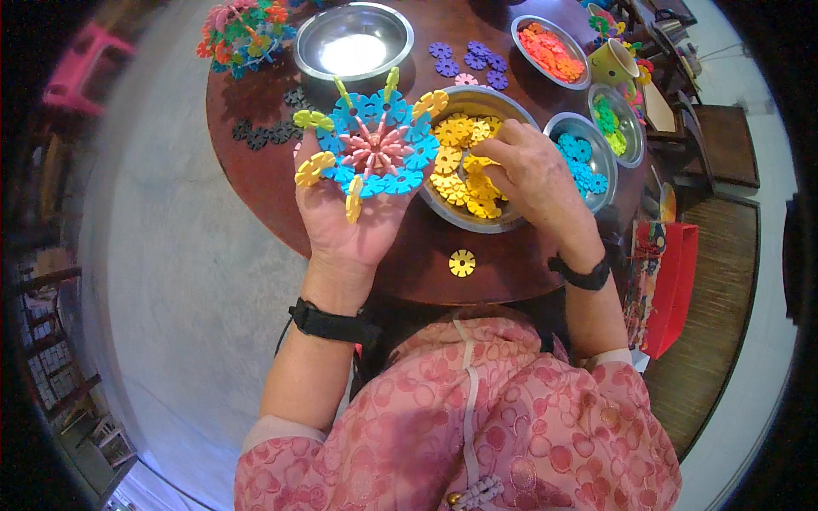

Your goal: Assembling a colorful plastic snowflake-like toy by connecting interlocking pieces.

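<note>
My left hand (pixel 349 213) holds up a flower-shaped build (pixel 375 145) of interlocking snowflake discs. Its middle is pink, a blue ring goes round that, and yellow and yellow-green discs stick out from the rim. Beside it, my right hand (pixel 537 179) reaches into a steel bowl (pixel 481 223) of yellow snowflake discs (pixel 456 162). Its fingers are bent together at the fingertips, pinching at a yellow disc among the others. One loose yellow disc (pixel 462 263) lies on the table between that bowl and me.
On the brown round table (pixel 256 183) stand an empty steel bowl (pixel 354 43) and bowls of orange (pixel 550 53), blue (pixel 577 162) and green discs (pixel 609 123). Purple discs (pixel 477 58) and black discs (pixel 264 134) lie loose. A colourful built ball (pixel 244 38) and a yellow cup (pixel 612 62) stand behind.
</note>
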The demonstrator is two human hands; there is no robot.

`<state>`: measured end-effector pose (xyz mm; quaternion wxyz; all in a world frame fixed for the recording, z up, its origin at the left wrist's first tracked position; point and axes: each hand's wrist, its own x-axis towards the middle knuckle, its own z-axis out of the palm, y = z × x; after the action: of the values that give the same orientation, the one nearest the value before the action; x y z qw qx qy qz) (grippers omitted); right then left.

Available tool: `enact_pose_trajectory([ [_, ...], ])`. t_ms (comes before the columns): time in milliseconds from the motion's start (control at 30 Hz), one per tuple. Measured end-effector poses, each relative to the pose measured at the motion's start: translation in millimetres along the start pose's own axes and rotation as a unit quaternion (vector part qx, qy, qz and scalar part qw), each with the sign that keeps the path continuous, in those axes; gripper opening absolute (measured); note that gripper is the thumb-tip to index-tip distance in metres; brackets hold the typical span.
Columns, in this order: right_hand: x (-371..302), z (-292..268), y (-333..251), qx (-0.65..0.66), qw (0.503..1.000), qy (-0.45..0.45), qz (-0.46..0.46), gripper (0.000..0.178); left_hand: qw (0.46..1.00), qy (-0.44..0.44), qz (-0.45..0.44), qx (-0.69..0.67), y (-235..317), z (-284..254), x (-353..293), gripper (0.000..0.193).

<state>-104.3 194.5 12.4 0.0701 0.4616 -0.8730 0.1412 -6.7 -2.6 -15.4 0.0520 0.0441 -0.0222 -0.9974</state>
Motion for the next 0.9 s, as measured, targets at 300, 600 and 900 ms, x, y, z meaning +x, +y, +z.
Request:
enact_pose_trajectory([
  [300,14.1,36.3,-2.9,0.015,0.999,0.005,-0.030,0.017,0.999,-0.013,-0.018,-0.025,-1.7,-3.8,-0.1,0.070],
  [600,12.7,28.8,8.2,-0.054,0.996,0.065,-0.027,0.012,0.999,-0.006,-0.035,-0.026,-2.2,-2.9,0.5,0.070],
  [900,-14.2,-10.8,17.6,0.152,0.971,0.159,0.090,0.012,0.999,-0.019,0.004,0.042,-6.2,2.3,0.8,0.065],
])
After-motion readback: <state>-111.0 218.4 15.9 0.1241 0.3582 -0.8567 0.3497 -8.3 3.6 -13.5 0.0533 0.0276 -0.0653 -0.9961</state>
